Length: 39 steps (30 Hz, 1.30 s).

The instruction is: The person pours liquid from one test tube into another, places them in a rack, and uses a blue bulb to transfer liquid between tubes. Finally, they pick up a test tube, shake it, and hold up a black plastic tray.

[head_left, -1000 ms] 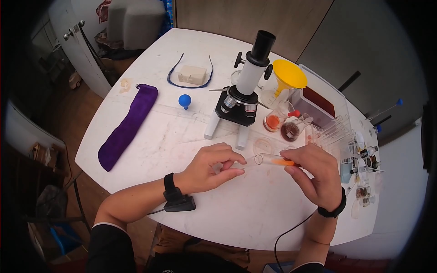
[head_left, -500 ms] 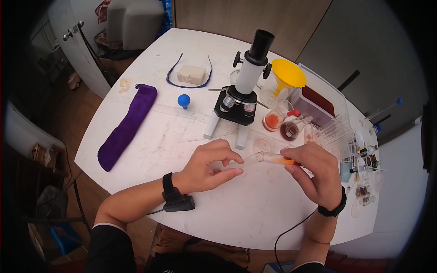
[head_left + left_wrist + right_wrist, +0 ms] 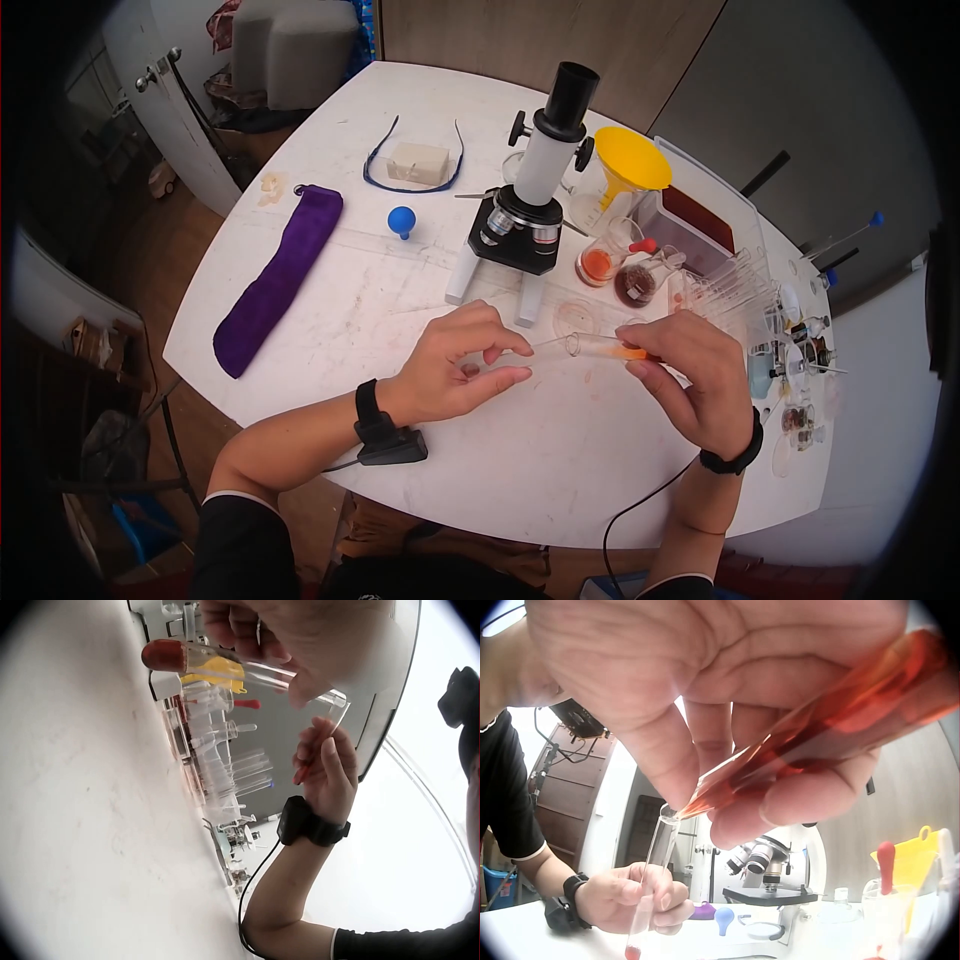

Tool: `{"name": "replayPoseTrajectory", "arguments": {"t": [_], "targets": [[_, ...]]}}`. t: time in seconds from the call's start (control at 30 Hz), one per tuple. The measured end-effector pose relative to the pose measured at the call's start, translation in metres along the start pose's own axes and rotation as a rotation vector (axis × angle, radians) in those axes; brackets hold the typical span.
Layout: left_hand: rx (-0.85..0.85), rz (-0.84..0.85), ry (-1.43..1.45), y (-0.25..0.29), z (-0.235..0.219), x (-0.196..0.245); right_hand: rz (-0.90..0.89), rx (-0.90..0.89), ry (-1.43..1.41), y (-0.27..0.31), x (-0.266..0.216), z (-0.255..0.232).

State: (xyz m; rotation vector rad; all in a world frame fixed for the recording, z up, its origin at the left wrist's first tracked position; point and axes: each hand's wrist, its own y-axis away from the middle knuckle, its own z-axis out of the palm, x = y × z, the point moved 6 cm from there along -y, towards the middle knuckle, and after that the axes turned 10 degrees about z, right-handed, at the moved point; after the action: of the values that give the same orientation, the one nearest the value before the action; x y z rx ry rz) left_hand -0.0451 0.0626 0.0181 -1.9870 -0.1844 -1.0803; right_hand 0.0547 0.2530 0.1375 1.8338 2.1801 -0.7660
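Note:
My left hand (image 3: pixel 450 365) pinches a clear glass test tube (image 3: pixel 262 673) between thumb and fingers. Red liquid (image 3: pixel 165 656) sits in its rounded bottom, below the hand. Opposite it, my right hand (image 3: pixel 690 380) holds a second test tube (image 3: pixel 600 346), tipped with its mouth toward the left. Orange-red liquid (image 3: pixel 810 742) runs along the inside of this tilted tube. In the right wrist view its mouth meets the rim (image 3: pixel 669 814) of the left-hand tube. Both tubes are above the white table (image 3: pixel 500 470).
A microscope (image 3: pixel 537 170) stands just beyond my hands. To its right are flasks (image 3: pixel 595 265) with red and dark liquid, a yellow funnel (image 3: pixel 632 158), a plastic bin (image 3: pixel 690 235) and racked test tubes (image 3: pixel 735 285). Leftward lie a blue rubber bulb (image 3: pixel 401 220), safety glasses (image 3: pixel 372 175) and a purple pouch (image 3: pixel 278 280).
The tube in my right hand tilts slightly more, and its orange liquid stretches a little further toward the mouth. Both hands keep nearly the same place and grip.

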Motion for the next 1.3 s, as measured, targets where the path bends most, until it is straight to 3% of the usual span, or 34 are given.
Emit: {"name": "replayPoseTrajectory", "arguments": {"t": [0.17,1.3], "targets": [[-0.008,0.060,-0.008,-0.0004,0.0008,0.0003,0.004,-0.003,-0.002,0.0000,0.0000,0.0004],[0.011,0.052,0.008,-0.0019,0.0016,0.0018,-0.014,-0.008,0.004,-0.0007,0.0000,0.0008]]}}
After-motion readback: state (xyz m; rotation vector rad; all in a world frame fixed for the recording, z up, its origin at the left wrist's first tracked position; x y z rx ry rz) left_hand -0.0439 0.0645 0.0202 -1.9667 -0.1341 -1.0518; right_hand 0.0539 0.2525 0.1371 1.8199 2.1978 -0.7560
